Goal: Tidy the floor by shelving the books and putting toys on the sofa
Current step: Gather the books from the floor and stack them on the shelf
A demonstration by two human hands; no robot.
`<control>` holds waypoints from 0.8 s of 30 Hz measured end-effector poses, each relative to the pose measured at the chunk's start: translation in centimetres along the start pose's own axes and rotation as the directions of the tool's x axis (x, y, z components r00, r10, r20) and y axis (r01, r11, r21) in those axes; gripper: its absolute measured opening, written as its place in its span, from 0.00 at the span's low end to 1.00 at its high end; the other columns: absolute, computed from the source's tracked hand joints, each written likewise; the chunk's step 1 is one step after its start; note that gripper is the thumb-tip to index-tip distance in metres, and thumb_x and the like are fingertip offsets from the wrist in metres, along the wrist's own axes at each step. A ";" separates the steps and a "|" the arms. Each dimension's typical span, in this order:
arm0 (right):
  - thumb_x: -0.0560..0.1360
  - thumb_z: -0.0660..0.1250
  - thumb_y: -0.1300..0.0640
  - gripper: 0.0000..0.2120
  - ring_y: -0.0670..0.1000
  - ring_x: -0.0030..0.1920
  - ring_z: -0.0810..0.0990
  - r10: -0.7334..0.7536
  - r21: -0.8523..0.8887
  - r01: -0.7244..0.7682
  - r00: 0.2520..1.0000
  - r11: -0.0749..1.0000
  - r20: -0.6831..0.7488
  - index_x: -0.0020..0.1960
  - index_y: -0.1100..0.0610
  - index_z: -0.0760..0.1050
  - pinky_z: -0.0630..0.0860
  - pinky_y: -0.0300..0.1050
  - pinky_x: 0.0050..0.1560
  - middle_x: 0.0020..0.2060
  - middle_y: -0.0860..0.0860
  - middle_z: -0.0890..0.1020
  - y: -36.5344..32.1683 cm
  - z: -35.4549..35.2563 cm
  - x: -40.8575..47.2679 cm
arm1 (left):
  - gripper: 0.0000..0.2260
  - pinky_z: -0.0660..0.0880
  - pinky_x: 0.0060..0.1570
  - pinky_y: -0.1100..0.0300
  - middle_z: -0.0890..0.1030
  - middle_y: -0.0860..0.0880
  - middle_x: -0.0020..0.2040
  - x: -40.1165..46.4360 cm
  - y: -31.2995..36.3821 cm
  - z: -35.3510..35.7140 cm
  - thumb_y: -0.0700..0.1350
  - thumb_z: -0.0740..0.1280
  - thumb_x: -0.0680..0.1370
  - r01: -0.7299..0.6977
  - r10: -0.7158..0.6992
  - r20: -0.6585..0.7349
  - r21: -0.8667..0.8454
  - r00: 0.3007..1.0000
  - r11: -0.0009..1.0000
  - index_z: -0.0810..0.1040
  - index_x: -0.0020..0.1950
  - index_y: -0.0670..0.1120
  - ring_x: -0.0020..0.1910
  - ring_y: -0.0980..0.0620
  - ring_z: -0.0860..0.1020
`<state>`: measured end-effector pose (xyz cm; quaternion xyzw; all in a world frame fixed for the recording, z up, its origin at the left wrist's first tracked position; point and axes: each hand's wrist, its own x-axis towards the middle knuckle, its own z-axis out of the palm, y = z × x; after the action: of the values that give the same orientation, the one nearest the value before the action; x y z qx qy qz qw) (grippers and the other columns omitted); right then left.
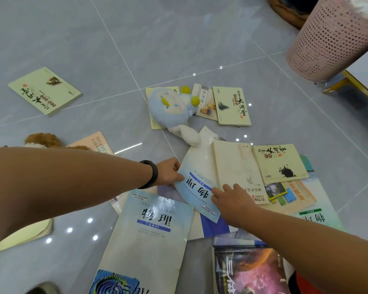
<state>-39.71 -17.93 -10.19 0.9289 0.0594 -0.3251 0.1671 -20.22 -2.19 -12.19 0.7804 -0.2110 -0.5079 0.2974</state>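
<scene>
Several books lie scattered on the grey tiled floor. A light blue physics textbook [197,187] lies upside down in the middle, its cover bent. My left hand [169,172] pinches its left edge, and my right hand [232,201] grips its lower right edge. A second physics textbook [151,236] lies nearer to me, and a dark space-cover book [249,270] sits at bottom right. A blue and white plush toy [174,109] rests on books further out. A brown plush toy [44,141] peeks out behind my left forearm.
A pink perforated basket [331,39] stands at the top right beside a yellow-edged piece of furniture [357,85]. A pale green book [45,91] lies alone at the far left. More cream and green books [279,161] spread to the right.
</scene>
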 end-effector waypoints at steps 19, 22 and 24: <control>0.81 0.60 0.59 0.20 0.52 0.56 0.76 0.441 0.805 -0.060 0.859 0.590 -0.259 0.73 0.51 0.66 0.76 0.49 0.53 0.65 0.49 0.70 2.3 -2.7 0.5 | 0.14 0.58 0.21 0.66 0.71 0.43 0.44 -1.2 1.0 -8.9 0.36 0.58 0.72 0.295 -0.104 0.431 -0.404 0.896 0.866 0.70 0.57 0.43 0.20 0.57 0.57; 0.80 0.62 0.57 0.24 0.53 0.56 0.76 0.364 0.737 0.015 0.862 0.676 -0.352 0.75 0.51 0.64 0.76 0.50 0.54 0.67 0.50 0.69 2.0 -2.8 0.8 | 0.19 0.57 0.22 0.67 0.74 0.44 0.39 -2.3 0.5 -11.0 0.35 0.60 0.74 0.386 -0.197 0.578 -0.224 0.792 0.895 0.73 0.64 0.42 0.21 0.57 0.58; 0.81 0.62 0.50 0.27 0.53 0.62 0.72 0.294 0.678 0.027 0.888 0.735 -0.354 0.78 0.50 0.61 0.74 0.51 0.61 0.72 0.50 0.65 1.6 -2.9 0.7 | 0.23 0.57 0.22 0.67 0.75 0.43 0.40 -3.0 0.3 -12.1 0.35 0.61 0.73 0.435 -0.263 0.632 -0.131 0.729 0.891 0.73 0.68 0.42 0.20 0.57 0.58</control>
<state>-37.16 -18.41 -8.04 0.9766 -0.0933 -0.0936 -0.1695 -10.25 2.53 -6.30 0.5568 -0.0706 -0.7986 0.2172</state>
